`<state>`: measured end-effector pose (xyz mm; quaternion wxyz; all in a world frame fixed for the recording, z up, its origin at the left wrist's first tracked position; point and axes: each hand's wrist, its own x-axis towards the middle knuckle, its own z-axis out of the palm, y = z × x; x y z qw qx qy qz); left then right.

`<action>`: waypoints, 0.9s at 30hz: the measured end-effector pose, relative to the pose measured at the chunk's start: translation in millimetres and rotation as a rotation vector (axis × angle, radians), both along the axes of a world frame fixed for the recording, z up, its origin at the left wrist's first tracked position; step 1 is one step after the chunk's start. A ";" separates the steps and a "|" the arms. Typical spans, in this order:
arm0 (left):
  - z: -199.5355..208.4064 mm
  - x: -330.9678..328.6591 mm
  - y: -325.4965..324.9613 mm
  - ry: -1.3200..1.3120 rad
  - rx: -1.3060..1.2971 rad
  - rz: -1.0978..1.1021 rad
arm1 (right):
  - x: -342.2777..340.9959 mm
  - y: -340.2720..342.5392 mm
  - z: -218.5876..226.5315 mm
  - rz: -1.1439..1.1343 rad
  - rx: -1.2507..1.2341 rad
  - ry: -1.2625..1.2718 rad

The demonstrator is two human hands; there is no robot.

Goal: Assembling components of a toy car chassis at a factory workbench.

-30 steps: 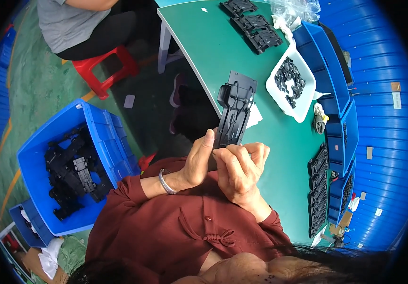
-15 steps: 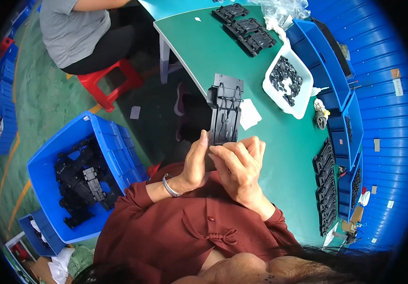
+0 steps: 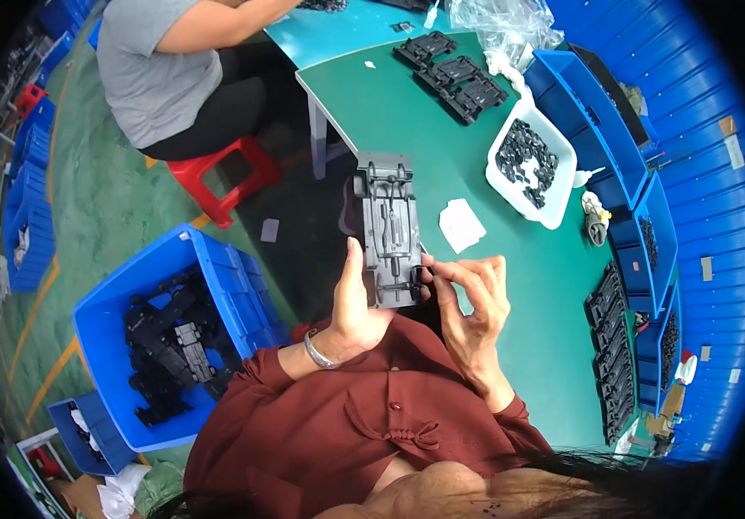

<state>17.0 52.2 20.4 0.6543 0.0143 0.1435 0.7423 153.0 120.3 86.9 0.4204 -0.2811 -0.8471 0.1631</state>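
My left hand [image 3: 355, 307] grips a black plastic toy vehicle chassis [image 3: 391, 221] at its near end, the thumb along the left edge and fingertips showing past the right edge. The chassis is held up over the table's front edge, its moulded side with axle and shaft shapes facing me. My right hand [image 3: 476, 307] is closed in a pinch right beside the chassis's near right corner. Something small and dark shows at those fingertips, but I cannot make out whether it is a loose part or belongs to the chassis.
White paper [image 3: 461, 227] lies on the green table [image 3: 511, 346]. Beyond stand a white bin [image 3: 532, 214] of small black parts and more chassis [image 3: 467, 86]. Further chassis [image 3: 610, 355] line the right side by blue bins [image 3: 649, 251]. At left are a blue crate [image 3: 100, 346], red stool [image 3: 225, 186] and seated person [image 3: 152, 78].
The chassis has come nearer and turned its moulded side more squarely to me. My right hand has shifted right, from the near end to the right corner. The whole view has shifted slightly.
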 end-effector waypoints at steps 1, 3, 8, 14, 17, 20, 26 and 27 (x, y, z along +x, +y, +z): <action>-0.1 -0.8 -0.5 0.030 0.076 -0.005 | 2.4 0.9 0.4 -0.012 -0.016 0.004; 1.3 -1.4 0.6 0.053 0.051 -0.001 | 9.2 3.5 -8.9 -0.043 -0.024 0.032; -1.1 -2.3 0.8 0.026 0.013 0.057 | 17.1 7.8 -15.4 -0.086 -0.068 0.063; -7.8 -3.3 -2.2 -0.004 0.033 0.045 | 22.9 8.7 -23.9 -0.084 -0.143 0.007; -7.9 -3.5 -5.1 -0.041 0.022 0.020 | 21.6 9.2 -29.2 -0.087 -0.174 0.031; -8.1 -2.7 -7.5 -0.085 0.005 0.005 | 21.8 10.1 -32.5 -0.065 -0.207 0.055; -2.7 0.5 -10.8 -0.084 -0.038 0.013 | 21.2 11.1 -34.2 -0.021 -0.231 0.073; -2.9 1.6 -11.3 -0.061 -0.027 0.019 | 20.1 12.3 -31.8 0.001 -0.229 0.079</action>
